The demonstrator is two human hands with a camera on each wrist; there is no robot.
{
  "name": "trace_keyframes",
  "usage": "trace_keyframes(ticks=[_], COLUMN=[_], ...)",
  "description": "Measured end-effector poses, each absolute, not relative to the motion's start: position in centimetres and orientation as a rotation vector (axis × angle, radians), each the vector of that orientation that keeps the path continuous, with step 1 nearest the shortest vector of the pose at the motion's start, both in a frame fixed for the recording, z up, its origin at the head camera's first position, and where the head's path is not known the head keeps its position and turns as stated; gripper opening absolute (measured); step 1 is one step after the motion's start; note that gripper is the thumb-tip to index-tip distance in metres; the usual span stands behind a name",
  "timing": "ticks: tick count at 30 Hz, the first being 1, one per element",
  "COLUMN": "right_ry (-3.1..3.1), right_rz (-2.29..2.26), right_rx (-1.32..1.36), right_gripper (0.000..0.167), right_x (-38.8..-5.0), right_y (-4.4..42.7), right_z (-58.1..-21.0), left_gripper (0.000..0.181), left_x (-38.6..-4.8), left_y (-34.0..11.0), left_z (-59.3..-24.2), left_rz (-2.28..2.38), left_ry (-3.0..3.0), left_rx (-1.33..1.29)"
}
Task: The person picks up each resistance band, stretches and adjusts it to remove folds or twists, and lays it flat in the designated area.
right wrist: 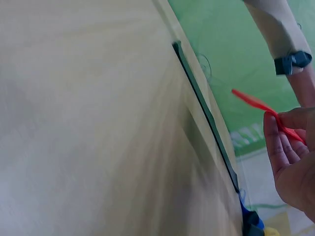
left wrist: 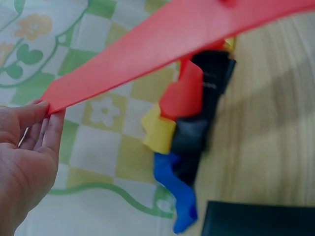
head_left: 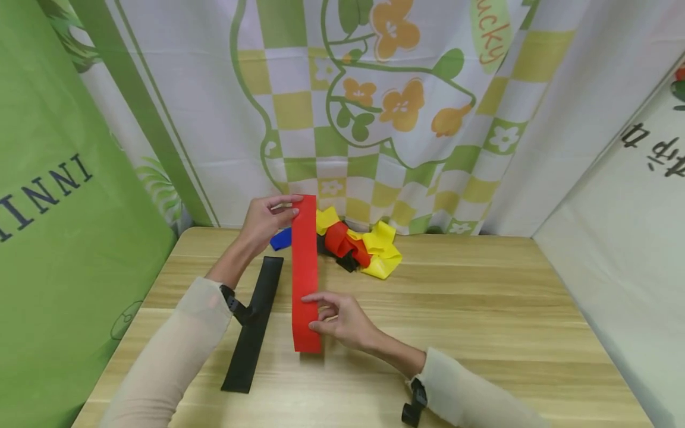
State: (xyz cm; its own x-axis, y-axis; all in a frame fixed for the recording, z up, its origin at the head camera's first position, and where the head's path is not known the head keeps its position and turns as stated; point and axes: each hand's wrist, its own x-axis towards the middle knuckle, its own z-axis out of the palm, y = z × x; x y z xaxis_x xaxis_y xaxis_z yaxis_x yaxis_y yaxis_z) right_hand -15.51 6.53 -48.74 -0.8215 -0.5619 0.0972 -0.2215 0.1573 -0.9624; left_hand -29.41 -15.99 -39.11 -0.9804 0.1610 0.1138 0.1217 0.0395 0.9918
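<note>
A flat red strip (head_left: 305,255) is held lengthwise above the table between both hands. Its far end is pinched between thumb and fingers of my left hand (head_left: 266,221), also seen in the left wrist view, where the hand (left wrist: 29,152) grips the strip's tip. Nearer its front end, my right hand (head_left: 345,320) pinches the right edge; in the right wrist view the hand (right wrist: 295,157) has the strip (right wrist: 256,102) between thumb and fingers. A black strip (head_left: 257,321) lies flat on the table to the left, beneath my left wrist.
At the table's back edge lies a loose heap of crumpled strips: yellow (head_left: 382,249), red (head_left: 345,242), black and blue (head_left: 280,239). A patterned curtain (head_left: 401,107) hangs right behind the wooden table (head_left: 460,309). Green fabric (head_left: 64,208) hangs at the left, white at the right.
</note>
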Motion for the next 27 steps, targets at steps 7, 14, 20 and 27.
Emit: trace_keyframes(ticks=[7, 14, 20, 27], right_ry=[1.918, 1.751, 1.686, 1.640], right_rz=[-1.802, -1.876, -1.929, -1.959], right_rx=[-0.578, -0.438, -0.336, -0.240], right_gripper=[0.045, 0.048, 0.049, 0.051], right_x=[-14.0, -12.9, -12.0, -11.3], right_y=[5.1, 3.4, 2.0, 0.8], right_z=[-49.8, -51.0, -51.8, -52.4], left_gripper=[0.038, 0.044, 0.043, 0.039], left_x=[-29.6, -30.0, -30.1, -30.1], left_y=[-17.8, -19.8, -21.0, -21.1], left_z=[-42.1, -45.7, -48.0, -49.8], left_rz=[1.939, 1.811, 1.728, 1.651], left_ry=[2.208, 2.158, 2.163, 2.186], left_rx=[0.203, 0.163, 0.204, 0.271])
